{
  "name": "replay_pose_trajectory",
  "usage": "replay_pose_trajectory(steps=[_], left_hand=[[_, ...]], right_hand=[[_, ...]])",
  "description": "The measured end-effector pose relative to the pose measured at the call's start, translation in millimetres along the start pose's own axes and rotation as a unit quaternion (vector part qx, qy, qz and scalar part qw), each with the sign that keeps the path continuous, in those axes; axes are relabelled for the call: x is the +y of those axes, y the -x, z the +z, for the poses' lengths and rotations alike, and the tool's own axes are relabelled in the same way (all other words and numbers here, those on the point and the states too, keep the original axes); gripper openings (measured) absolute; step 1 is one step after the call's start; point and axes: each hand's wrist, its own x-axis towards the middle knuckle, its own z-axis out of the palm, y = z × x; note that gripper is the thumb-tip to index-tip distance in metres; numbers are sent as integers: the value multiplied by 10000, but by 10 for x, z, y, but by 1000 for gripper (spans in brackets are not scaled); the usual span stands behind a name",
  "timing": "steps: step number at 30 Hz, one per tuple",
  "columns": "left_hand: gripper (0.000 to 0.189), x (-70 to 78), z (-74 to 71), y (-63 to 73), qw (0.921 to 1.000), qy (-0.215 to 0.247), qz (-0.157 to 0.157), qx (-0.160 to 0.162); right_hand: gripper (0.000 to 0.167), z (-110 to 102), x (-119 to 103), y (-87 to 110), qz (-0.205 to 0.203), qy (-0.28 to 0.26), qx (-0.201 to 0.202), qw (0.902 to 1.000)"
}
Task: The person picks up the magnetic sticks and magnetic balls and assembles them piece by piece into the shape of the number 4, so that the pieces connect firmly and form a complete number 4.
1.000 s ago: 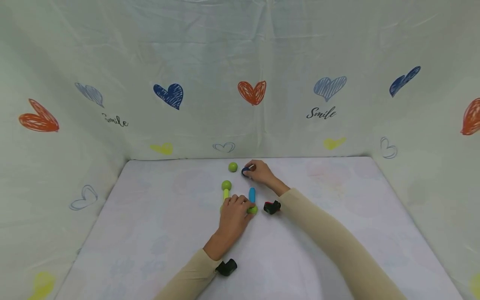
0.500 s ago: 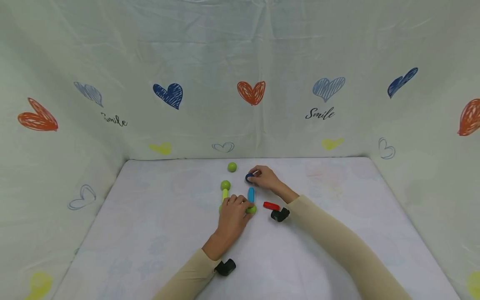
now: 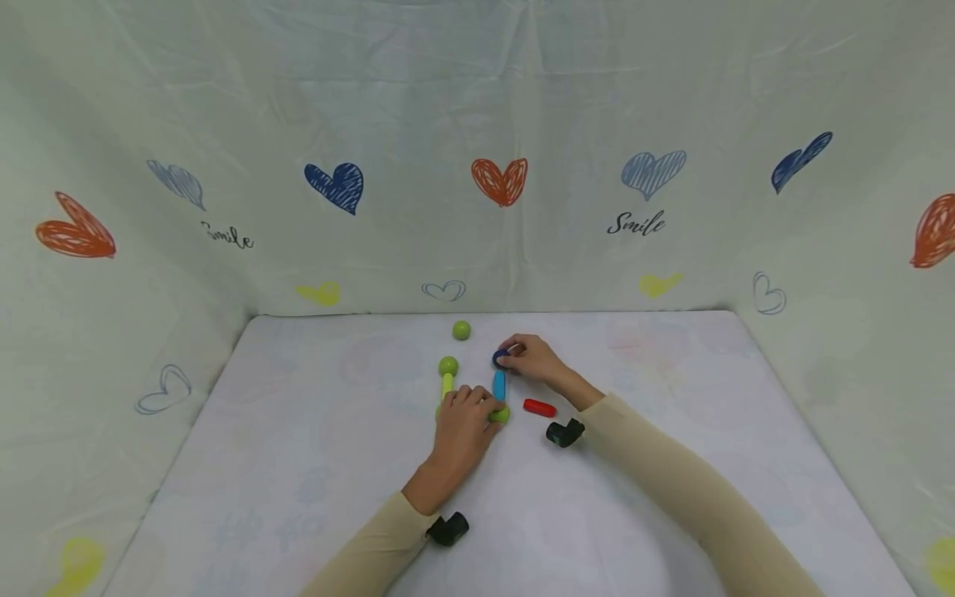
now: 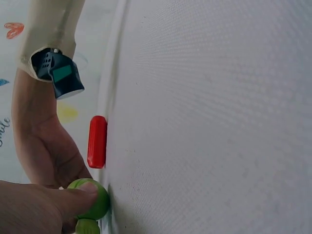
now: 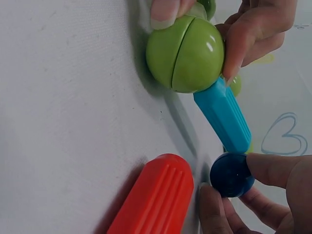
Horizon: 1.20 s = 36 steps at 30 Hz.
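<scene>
With thumb and fingers, my left hand (image 3: 458, 435) pinches a green ball (image 5: 187, 53) on the table. From that ball a light blue ridged stick (image 5: 224, 114) extends toward the back. At its far end, my right hand (image 3: 539, 361) pinches a dark blue ball (image 5: 232, 174), which meets the stick's tip in the right wrist view. To the left, a yellow-green stick (image 3: 448, 385) has another green ball (image 3: 448, 366) on its far end; its near end is mostly hidden by my left hand. In the left wrist view my thumb lies across the pinched green ball (image 4: 100, 202).
A red ridged stick (image 3: 540, 408) lies to the right of the blue one. One loose green ball (image 3: 462, 330) sits near the table's back edge. Behind rises a pale curtain (image 3: 403, 124) printed with hearts. Both wrists wear black cameras.
My right hand has brought the dark blue ball nearer and slightly right, from beside the loose green ball to the light blue stick's end. The red stick has come into sight. My left hand stays put.
</scene>
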Motion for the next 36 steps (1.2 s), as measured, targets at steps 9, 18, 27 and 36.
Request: replay_pose_trajectory(steps=[9, 18, 27, 36], left_hand=[[28, -1, 11, -2, 10000, 34, -11, -1], [28, -3, 1, 7, 10000, 64, 15, 56], [28, -10, -8, 8, 9999, 87, 32, 45], [29, -12, 1, 13, 9999, 108, 41, 82]], right_hand=[[33, 19, 42, 15, 17, -223, -110, 9997], [32, 13, 56, 43, 2, -332, -83, 9994], [33, -7, 71, 79, -156, -341, -147, 9992], [33, -25, 89, 83, -157, -392, -255, 9988]])
